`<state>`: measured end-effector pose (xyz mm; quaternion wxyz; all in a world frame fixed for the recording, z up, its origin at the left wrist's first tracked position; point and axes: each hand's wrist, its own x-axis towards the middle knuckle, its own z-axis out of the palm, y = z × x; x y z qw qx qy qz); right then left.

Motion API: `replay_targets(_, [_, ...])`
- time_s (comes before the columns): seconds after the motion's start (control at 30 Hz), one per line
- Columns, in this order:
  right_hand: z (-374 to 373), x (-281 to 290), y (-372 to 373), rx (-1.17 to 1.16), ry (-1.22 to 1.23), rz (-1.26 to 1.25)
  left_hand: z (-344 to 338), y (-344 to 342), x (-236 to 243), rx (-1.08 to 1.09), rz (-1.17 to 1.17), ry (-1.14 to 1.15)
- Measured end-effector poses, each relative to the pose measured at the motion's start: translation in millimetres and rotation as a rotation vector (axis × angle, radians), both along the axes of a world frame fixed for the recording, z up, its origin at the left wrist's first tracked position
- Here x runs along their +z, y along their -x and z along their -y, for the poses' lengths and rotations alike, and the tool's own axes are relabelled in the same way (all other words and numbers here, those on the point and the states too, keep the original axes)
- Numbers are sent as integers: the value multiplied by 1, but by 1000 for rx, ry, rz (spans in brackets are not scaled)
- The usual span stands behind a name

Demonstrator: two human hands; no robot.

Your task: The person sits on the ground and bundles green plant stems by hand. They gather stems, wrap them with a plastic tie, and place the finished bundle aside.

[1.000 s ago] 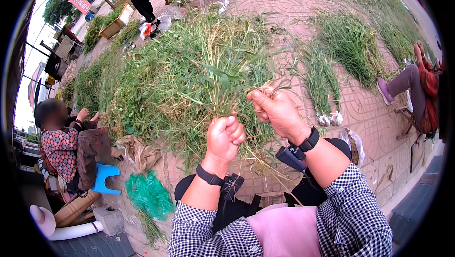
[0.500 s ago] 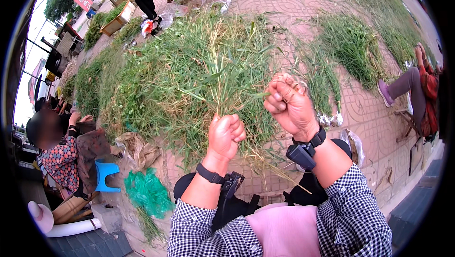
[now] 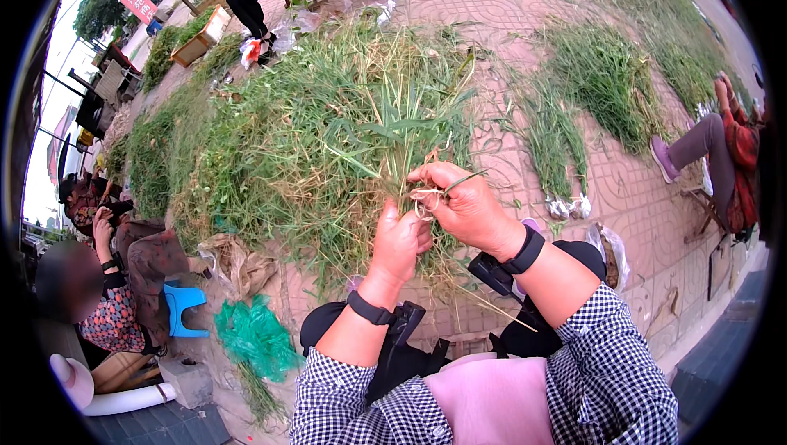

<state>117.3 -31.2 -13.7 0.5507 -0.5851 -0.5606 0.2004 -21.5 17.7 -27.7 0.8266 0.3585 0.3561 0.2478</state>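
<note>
My left hand (image 3: 398, 241) is closed around the stems of an upright bunch of long green grass (image 3: 402, 137), whose leaves fan out over the big heap behind. Right against it, my right hand (image 3: 469, 209) pinches a thin pale loop (image 3: 423, 201) at the bunch's stems. Whether the loop is a rubber band or a strip of straw I cannot make out. A large pile of mixed green and dry grass (image 3: 270, 133) spreads just beyond both hands. Dry stalks (image 3: 492, 305) stick out below my hands toward my knees.
Green plastic bag (image 3: 254, 334), brown bag (image 3: 238, 264) and blue stool (image 3: 184, 310) lie left, near a seated person (image 3: 123, 297). Others sit at the far side and right. Grass bundles (image 3: 557, 146) with white-wrapped ends lie on the paving (image 3: 623, 174), beside another grass heap (image 3: 607, 76).
My right hand has moved left and in to the bunch, bringing the pale loop to its stems. My left hand has shifted slightly right. The seated person at left has leaned and raised a hand.
</note>
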Motion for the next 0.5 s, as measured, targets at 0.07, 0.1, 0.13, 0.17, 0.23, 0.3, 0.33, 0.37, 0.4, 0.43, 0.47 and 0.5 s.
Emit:
replay_targets(0.07, [1,0,0,-21,-27,64,1,0,0,-16,1,-20])
replay_targets(0.1, [0,-2,1,-29,-42,99,1,0,0,-21,-7,-22])
replay_targets(0.13, [0,-3,1,-37,-57,134,0,0,1,-25,-15,-23])
replay_targets(0.17, [0,-2,0,-27,-33,141,0,0,3,-28,-23,-24])
replay_targets(0.23, [0,2,-1,-5,16,155,0,0,5,2,-44,-20])
replay_targets(0.3, [2,2,-1,95,92,12,0,-2,6,63,-68,-14])
replay_targets(0.33, [3,2,-1,145,130,-60,-2,-2,6,65,-78,-17])
replay_targets(0.37, [3,3,-1,213,211,-355,-5,-2,7,65,-86,-20])
replay_targets(0.4, [4,6,1,278,288,-650,-7,-1,7,63,-94,-23])
replay_targets(0.43, [5,9,1,339,364,-947,-11,1,4,49,-57,23])
replay_targets(0.47, [7,10,-3,405,321,-1054,-14,4,3,57,-50,37])
replay_targets(0.5, [11,11,-10,470,276,-1161,-17,5,2,63,-42,51])
